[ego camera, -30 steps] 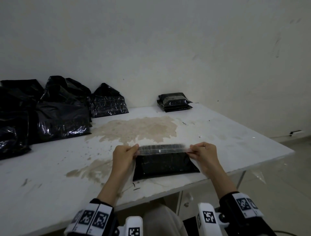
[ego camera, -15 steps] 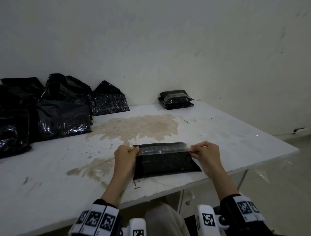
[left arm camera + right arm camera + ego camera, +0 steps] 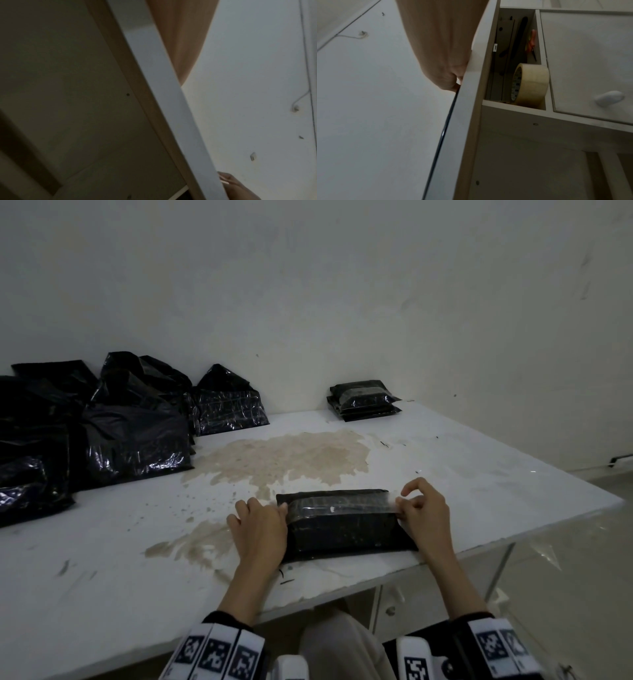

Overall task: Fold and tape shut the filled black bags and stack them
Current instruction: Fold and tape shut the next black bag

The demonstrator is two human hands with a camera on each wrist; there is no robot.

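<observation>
From the head view, a folded black bag (image 3: 346, 525) lies flat in the lower centre of the frame, near the front edge of the white table (image 3: 479, 474). A strip of clear tape (image 3: 339, 506) runs across its upper part from left to right. The left hand (image 3: 258, 529) sits at the bag's left end, fingertips on the tape's left end; whether they pinch it or only press it down cannot be told. The right hand (image 3: 423, 515) pinches the tape's right end between thumb and curled fingers, with the index finger raised above. At the upper centre-right, against the wall, lies a small stack of taped black bags (image 3: 363, 400). At the upper left stands a heap of unfolded black bags (image 3: 130, 422) — glossy and crumpled. A brown stain (image 3: 291, 457) spreads over the tabletop between the heap and the bag being worked on.

The left wrist view looks up from below the table's edge (image 3: 163, 81); only a forearm and, at the lower right, a few fingertips (image 3: 226, 178) show.

The right wrist view is likewise from below — the right hand's heel meets the table edge at upper centre. At right, an open compartment holds a roll of clear packing tape (image 3: 530, 85), with orange-handled scissors (image 3: 532, 43) behind it.
</observation>
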